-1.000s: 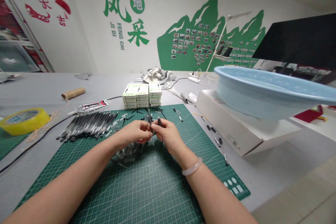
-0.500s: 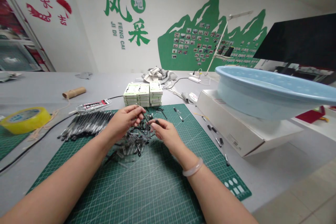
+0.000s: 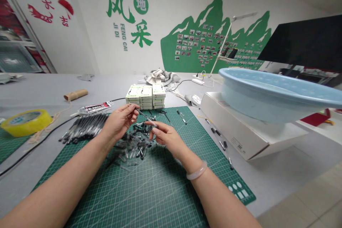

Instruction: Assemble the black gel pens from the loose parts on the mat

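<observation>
A thin pen refill (image 3: 145, 116) slants between my two hands above the heap of pen parts. My left hand (image 3: 121, 119) pinches its upper part between thumb and fingers. At the lower end, my right hand (image 3: 168, 137) has closed its thumb and fingertips on the refill; whether a clear barrel is there too, I cannot tell. Beneath lies a loose heap of pen parts (image 3: 136, 146), clear tubes and black caps, on the green cutting mat (image 3: 139, 192). To the left of the heap is a row of assembled-looking pens (image 3: 84, 126), partly covered by my left hand.
Stacked small boxes (image 3: 145, 96) stand behind the mat. A blue basin (image 3: 264, 96) rests on a white box (image 3: 245, 135) at right, with stray pen pieces (image 3: 217, 131) alongside. Yellow tape (image 3: 26, 122), a cardboard tube (image 3: 75, 94) and a black cable (image 3: 40, 140) lie left.
My hands have drawn slightly apart, the left moving a little left and up. More of the refill now shows between them, and a dark piece at my right fingertips is no longer visible.
</observation>
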Action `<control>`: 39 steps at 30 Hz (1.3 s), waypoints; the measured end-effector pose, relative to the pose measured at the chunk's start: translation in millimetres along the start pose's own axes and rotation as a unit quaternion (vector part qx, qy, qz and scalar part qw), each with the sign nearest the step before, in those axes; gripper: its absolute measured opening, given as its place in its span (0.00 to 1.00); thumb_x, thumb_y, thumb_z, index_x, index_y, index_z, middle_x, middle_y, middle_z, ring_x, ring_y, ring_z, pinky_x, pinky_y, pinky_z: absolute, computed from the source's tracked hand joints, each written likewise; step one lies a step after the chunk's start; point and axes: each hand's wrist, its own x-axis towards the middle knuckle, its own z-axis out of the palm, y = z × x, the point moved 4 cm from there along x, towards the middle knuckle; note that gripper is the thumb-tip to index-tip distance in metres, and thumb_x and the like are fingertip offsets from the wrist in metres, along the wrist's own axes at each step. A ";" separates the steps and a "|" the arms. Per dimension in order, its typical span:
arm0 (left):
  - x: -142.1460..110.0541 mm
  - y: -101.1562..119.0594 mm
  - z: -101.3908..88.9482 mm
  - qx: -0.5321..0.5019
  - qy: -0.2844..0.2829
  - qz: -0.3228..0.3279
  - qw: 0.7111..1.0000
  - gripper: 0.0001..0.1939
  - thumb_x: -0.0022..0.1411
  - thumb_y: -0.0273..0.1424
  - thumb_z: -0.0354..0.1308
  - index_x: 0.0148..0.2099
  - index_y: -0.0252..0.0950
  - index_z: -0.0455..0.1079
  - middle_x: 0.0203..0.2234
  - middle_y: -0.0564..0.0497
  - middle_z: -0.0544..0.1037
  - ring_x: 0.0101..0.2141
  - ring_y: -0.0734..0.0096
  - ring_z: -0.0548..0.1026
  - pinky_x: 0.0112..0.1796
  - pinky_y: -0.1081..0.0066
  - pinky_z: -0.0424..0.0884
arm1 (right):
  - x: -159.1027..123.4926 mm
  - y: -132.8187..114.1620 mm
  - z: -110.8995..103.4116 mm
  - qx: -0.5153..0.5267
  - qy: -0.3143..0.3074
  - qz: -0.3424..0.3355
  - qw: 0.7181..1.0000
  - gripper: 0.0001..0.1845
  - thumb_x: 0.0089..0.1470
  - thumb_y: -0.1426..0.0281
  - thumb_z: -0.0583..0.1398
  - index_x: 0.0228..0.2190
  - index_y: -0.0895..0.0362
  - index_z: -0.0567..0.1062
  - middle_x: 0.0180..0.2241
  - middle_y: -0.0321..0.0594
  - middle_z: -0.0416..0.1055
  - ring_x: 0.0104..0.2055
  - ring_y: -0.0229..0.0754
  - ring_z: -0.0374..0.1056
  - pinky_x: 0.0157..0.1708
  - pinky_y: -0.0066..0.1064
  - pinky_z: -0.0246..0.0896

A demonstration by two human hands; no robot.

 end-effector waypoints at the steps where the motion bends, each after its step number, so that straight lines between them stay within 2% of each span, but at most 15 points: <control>1: 0.6 0.2 -0.8 0.008 0.001 0.004 1.000 0.11 0.53 0.34 0.64 0.36 0.32 0.74 0.23 0.53 0.71 0.22 0.83 0.66 0.23 0.81 0.62 | -0.2 -0.5 0.2 -0.001 -0.002 0.001 1.000 0.23 0.56 0.58 0.57 0.51 0.51 0.72 0.27 0.35 0.68 0.20 0.31 0.48 0.21 0.25 0.42; 6: -3.3 11.8 2.7 0.097 -0.005 0.074 0.993 0.12 0.54 0.37 0.63 0.36 0.33 0.73 0.23 0.53 0.72 0.22 0.79 0.66 0.23 0.78 0.61 | 0.6 2.9 -0.2 0.001 -0.009 0.018 1.000 0.23 0.55 0.58 0.58 0.50 0.52 0.73 0.26 0.35 0.68 0.19 0.30 0.47 0.20 0.25 0.41; 9: -12.1 20.2 14.3 0.210 -0.035 0.116 0.970 0.12 0.56 0.39 0.61 0.36 0.34 0.75 0.24 0.52 0.73 0.23 0.76 0.67 0.25 0.75 0.63 | 1.8 7.7 -0.3 -0.005 -0.013 0.036 0.999 0.21 0.55 0.59 0.58 0.49 0.53 0.74 0.24 0.34 0.67 0.18 0.30 0.46 0.19 0.25 0.39; 14: -20.4 10.2 34.7 0.362 -0.165 0.071 0.915 0.15 0.57 0.41 0.58 0.41 0.37 0.77 0.33 0.48 0.79 0.31 0.69 0.72 0.32 0.72 0.67 | 2.3 7.4 0.6 0.019 0.007 0.041 0.999 0.20 0.53 0.57 0.59 0.43 0.56 0.75 0.23 0.33 0.67 0.18 0.30 0.46 0.19 0.25 0.39; 17: -6.8 1.4 20.0 0.421 -0.129 0.073 0.895 0.20 0.60 0.43 0.52 0.48 0.39 0.75 0.37 0.48 0.79 0.32 0.66 0.73 0.33 0.70 0.68 | 2.4 4.8 -1.5 0.042 0.033 0.035 0.998 0.20 0.52 0.56 0.59 0.42 0.56 0.73 0.23 0.34 0.68 0.18 0.30 0.48 0.19 0.25 0.40; 18: 0.4 -0.9 10.5 0.458 -0.097 0.091 0.879 0.20 0.61 0.43 0.51 0.48 0.39 0.75 0.37 0.48 0.79 0.33 0.66 0.74 0.34 0.69 0.68 | 2.5 4.1 -2.3 0.046 0.037 0.032 0.998 0.20 0.53 0.55 0.58 0.42 0.56 0.73 0.23 0.34 0.68 0.18 0.30 0.48 0.19 0.24 0.40; 20: 14.7 -7.0 -7.9 0.573 -0.059 0.143 0.805 0.15 0.58 0.39 0.53 0.40 0.39 0.78 0.38 0.48 0.79 0.38 0.62 0.74 0.40 0.68 0.67 | 2.6 3.2 -4.0 0.049 0.043 0.029 0.998 0.21 0.54 0.55 0.57 0.42 0.56 0.73 0.24 0.34 0.68 0.18 0.30 0.49 0.19 0.24 0.40; 22: 27.0 -18.6 -22.7 0.661 -0.074 0.157 0.730 0.12 0.56 0.34 0.54 0.38 0.40 0.78 0.37 0.47 0.79 0.40 0.61 0.74 0.42 0.68 0.66 | 2.6 2.8 -5.6 0.047 0.049 0.025 0.997 0.20 0.55 0.55 0.56 0.42 0.56 0.74 0.24 0.35 0.69 0.19 0.30 0.49 0.19 0.24 0.41; 24: 34.8 -30.4 -32.7 0.712 -0.096 0.143 0.680 0.12 0.56 0.31 0.54 0.38 0.41 0.78 0.36 0.47 0.79 0.39 0.62 0.74 0.41 0.69 0.65 | 2.7 3.4 -6.1 0.044 0.049 0.026 0.997 0.20 0.55 0.55 0.56 0.41 0.56 0.74 0.24 0.35 0.69 0.19 0.30 0.49 0.19 0.24 0.41; 27: 36.8 -40.8 -35.8 0.752 -0.107 0.122 0.639 0.12 0.56 0.30 0.52 0.37 0.41 0.77 0.36 0.47 0.78 0.38 0.63 0.74 0.40 0.71 0.65 | 3.3 5.2 -6.3 0.039 0.047 0.025 0.998 0.19 0.55 0.57 0.56 0.40 0.58 0.75 0.23 0.35 0.68 0.18 0.30 0.49 0.19 0.25 0.40; 31: 31.8 -42.0 -30.8 0.774 -0.099 0.124 0.613 0.11 0.57 0.29 0.51 0.37 0.40 0.75 0.35 0.47 0.77 0.38 0.64 0.74 0.38 0.72 0.65 | 4.4 8.1 -7.3 0.032 0.052 0.022 0.998 0.18 0.55 0.57 0.57 0.39 0.58 0.75 0.23 0.34 0.68 0.18 0.30 0.48 0.19 0.25 0.39; 33: 30.3 -37.4 -30.6 0.776 -0.077 0.122 0.614 0.12 0.56 0.29 0.51 0.38 0.40 0.75 0.36 0.47 0.77 0.39 0.63 0.74 0.39 0.71 0.65 | 4.6 8.5 -7.2 0.029 0.052 0.020 0.998 0.18 0.55 0.57 0.57 0.38 0.58 0.75 0.23 0.35 0.68 0.18 0.30 0.48 0.19 0.25 0.40; 35: 29.1 -28.6 -29.8 0.751 -0.044 0.126 0.647 0.13 0.56 0.30 0.52 0.41 0.38 0.75 0.38 0.46 0.77 0.40 0.62 0.73 0.41 0.70 0.66 | 4.3 8.5 -6.6 0.027 0.051 0.023 0.998 0.18 0.55 0.57 0.56 0.38 0.58 0.75 0.23 0.35 0.68 0.18 0.30 0.49 0.19 0.25 0.40; 37: 26.4 -19.7 -26.0 0.678 -0.025 0.112 0.726 0.13 0.56 0.33 0.53 0.41 0.37 0.75 0.38 0.46 0.78 0.39 0.62 0.74 0.42 0.68 0.66 | 4.0 8.6 -5.7 0.027 0.049 0.030 0.998 0.18 0.56 0.57 0.55 0.40 0.57 0.73 0.23 0.34 0.68 0.18 0.30 0.50 0.19 0.25 0.40; 39: 21.2 -15.3 -17.3 0.542 -0.030 0.072 0.837 0.14 0.56 0.36 0.55 0.40 0.36 0.76 0.35 0.47 0.79 0.36 0.62 0.74 0.39 0.68 0.67 | 4.0 9.0 -5.0 0.024 0.050 0.033 0.998 0.18 0.56 0.57 0.55 0.41 0.56 0.71 0.23 0.33 0.68 0.18 0.30 0.51 0.19 0.24 0.41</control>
